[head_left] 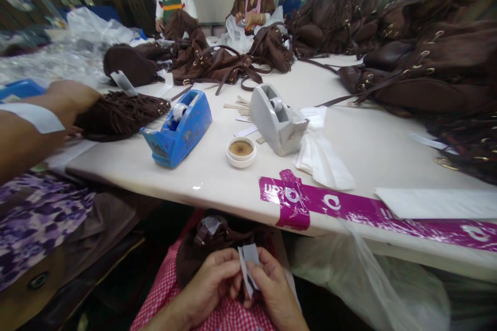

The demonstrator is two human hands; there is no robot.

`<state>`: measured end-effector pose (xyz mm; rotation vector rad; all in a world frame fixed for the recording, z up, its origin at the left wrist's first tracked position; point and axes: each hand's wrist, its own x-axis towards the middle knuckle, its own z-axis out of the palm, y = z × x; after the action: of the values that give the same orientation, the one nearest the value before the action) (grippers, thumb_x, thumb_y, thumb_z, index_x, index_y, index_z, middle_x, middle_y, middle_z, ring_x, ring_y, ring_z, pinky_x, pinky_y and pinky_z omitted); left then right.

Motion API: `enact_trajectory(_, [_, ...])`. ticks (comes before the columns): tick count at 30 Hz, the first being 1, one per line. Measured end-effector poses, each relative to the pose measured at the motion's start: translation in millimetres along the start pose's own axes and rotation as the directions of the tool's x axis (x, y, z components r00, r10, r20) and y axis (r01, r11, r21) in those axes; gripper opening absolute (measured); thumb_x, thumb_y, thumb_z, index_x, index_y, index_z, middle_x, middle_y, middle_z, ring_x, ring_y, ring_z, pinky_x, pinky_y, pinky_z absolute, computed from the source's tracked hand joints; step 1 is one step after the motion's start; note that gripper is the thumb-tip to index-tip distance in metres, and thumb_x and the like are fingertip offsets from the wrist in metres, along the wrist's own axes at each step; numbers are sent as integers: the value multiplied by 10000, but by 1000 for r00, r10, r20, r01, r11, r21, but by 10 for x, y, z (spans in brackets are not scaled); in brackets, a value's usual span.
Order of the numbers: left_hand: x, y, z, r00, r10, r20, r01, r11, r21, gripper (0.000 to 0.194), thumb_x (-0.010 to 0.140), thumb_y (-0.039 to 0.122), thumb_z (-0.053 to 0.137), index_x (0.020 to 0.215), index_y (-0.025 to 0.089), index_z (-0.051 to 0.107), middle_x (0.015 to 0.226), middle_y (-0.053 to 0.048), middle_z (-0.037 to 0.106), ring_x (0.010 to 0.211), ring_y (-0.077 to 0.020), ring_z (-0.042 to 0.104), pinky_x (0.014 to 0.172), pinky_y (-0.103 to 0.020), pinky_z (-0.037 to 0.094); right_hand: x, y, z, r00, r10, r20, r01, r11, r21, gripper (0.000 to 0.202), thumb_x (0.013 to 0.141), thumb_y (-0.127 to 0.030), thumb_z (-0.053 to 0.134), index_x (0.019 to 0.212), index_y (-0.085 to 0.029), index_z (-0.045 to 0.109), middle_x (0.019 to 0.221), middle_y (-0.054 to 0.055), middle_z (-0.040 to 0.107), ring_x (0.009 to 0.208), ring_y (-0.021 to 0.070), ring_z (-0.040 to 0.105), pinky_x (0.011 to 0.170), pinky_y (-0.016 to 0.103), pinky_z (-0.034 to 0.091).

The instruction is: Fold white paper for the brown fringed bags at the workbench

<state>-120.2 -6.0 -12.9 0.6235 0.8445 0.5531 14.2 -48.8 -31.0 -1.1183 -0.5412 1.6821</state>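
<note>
Low over my lap, my left hand (217, 279) and my right hand (272, 284) pinch a small folded strip of white paper (249, 254) between them. Both hands have their fingers closed on it. Whatever the paper wraps, if anything, is hidden by my fingers. Just behind the hands a dark brown bag (190, 253) with straps rests on my lap, below the table edge. A piece of pale wrapping (212, 225) sits on its strap hardware. Under the hands is a red and white checked cloth (163, 284).
On the white table (217, 186) stand a blue tape dispenser (186, 129), a grey tape dispenser (277, 124) and a small round tub (241, 152). White tissue sheets (322, 155) lie beside them. Brown bags (419, 72) pile up right. A co-worker's arm (34, 119) reaches in left.
</note>
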Motion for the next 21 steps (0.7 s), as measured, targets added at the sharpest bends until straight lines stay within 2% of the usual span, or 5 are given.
enact_trajectory(5, [51,-101,0,990,39,-137,-19,989,145,502,643,586,802,720,156,555,517,30,554,423,-63,405,444,-182,268,-25,-25,30,1000,7,30,-8,999,38,201,835,-407,670,843,-225,584,498,-79,554,363,68,423,382,147,309])
enact_trajectory(8, [48,-98,26,996,38,-76,-25,986,167,501,709,601,756,878,150,620,677,-14,657,530,-106,541,523,-202,397,-36,-7,34,1000,9,30,-10,1000,25,215,832,-420,668,835,-236,558,509,-87,544,379,72,437,383,142,327])
enact_trajectory(14, [74,-180,32,999,-41,21,40,999,26,523,716,592,746,850,89,702,589,-32,625,420,-109,500,435,-223,415,-74,46,-18,996,-44,-76,21,960,-278,260,862,-450,625,1001,-244,551,670,-49,629,434,118,535,396,200,419])
enact_trajectory(17, [94,-172,56,998,-67,10,67,998,-13,544,671,587,783,839,73,728,603,-59,657,462,-143,568,479,-242,458,-72,67,-109,980,-172,-103,100,864,-493,331,870,-377,625,1157,-239,537,962,34,723,765,199,704,671,258,559])
enact_trajectory(21, [113,-94,63,994,-21,-110,16,999,-43,454,608,480,869,824,99,749,756,-79,734,719,-181,675,710,-242,493,-11,122,-169,973,-229,-17,164,745,-646,440,932,-273,474,1359,-178,427,1344,128,612,1232,229,601,1024,317,484])
